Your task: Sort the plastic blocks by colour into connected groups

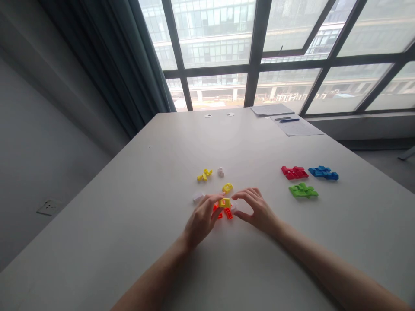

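My left hand (pixel 203 216) pinches a small yellow plastic piece (pixel 225 202) between thumb and fingertips, just above the table. Close on its right, my right hand (pixel 254 210) has thumb and fingers curved apart, with a gap between them and the yellow piece. Orange-red plastic pieces (pixel 228 213) lie below the held piece, partly hidden by my left hand. A white piece (pixel 234 207) shows near my right fingertips. Just beyond the hands sits a yellow ring-like piece (pixel 227 188). A white block (pixel 198 197) lies beside my left hand.
Farther off are yellow pieces (pixel 204 175) and a small white piece (pixel 221 172). Red (pixel 295 172), blue (pixel 323 172) and green pieces (pixel 304 190) lie in groups at the right. Papers (pixel 300 126) and a pen (pixel 289 120) rest near the window on the white table (pixel 145 216).
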Demonstrator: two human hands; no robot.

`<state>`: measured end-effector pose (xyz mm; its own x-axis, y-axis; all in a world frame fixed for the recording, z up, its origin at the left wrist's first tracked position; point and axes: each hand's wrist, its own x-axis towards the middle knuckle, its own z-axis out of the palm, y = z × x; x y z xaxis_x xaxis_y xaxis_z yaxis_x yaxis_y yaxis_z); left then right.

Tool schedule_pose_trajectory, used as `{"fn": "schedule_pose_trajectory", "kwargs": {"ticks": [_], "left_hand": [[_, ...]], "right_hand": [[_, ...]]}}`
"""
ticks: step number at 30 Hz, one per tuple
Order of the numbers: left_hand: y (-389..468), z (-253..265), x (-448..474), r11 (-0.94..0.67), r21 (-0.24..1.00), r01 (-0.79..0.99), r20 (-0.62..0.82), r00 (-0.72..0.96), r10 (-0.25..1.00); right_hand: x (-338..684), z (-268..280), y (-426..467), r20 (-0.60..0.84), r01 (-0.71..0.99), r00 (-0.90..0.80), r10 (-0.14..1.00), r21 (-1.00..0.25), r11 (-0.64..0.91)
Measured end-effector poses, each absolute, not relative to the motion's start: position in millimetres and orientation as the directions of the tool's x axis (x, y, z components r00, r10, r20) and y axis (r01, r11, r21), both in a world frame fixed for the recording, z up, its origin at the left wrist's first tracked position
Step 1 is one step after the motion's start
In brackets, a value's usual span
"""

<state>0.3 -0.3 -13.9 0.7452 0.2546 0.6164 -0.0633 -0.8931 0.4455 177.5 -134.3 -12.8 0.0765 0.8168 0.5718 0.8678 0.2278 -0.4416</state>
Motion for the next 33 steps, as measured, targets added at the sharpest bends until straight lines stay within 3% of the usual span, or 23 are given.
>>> {"fn": "schedule_pose_trajectory", "kwargs": {"ticks": [14, 18, 23, 28, 33], "left_hand": [[-7.2, -11.0, 1.6, -0.918, 0.391, -0.066, 0.573, 0.798, 0.187], [-8.9, -9.0, 2.2, -0.975, 0.223, 0.000, 0.526, 0.842, 0.120], [-13.4, -6.3, 5.2, -0.991, 0.057, -0.121, 0.371, 0.924, -0.092], [-12.6, -10.3, 6.7, -0.989, 0.084, -0.122, 0.334, 0.939, -0.087], [-8.8, -13.2, 6.1, -0.985, 0.144, -0.095, 0.373, 0.927, -0.035]], "right_hand": [[178.8, -8.9, -134.1, 0.559, 0.868, 0.043, 0.828, -0.431, 0.246], [193.3, -10.4, -134.7, 0.586, 0.843, 0.215, 0.781, -0.515, 0.154], [223.0, -21.3, -133.3, 0.552, 0.769, 0.478, 0.683, -0.639, -0.023], [236.9, -33.9, -130.5, 0.464, 0.733, 0.534, 0.707, -0.670, -0.113], [235.5, -36.9, -131.6, 0.450, 0.821, 0.448, 0.773, -0.549, -0.156]]}}
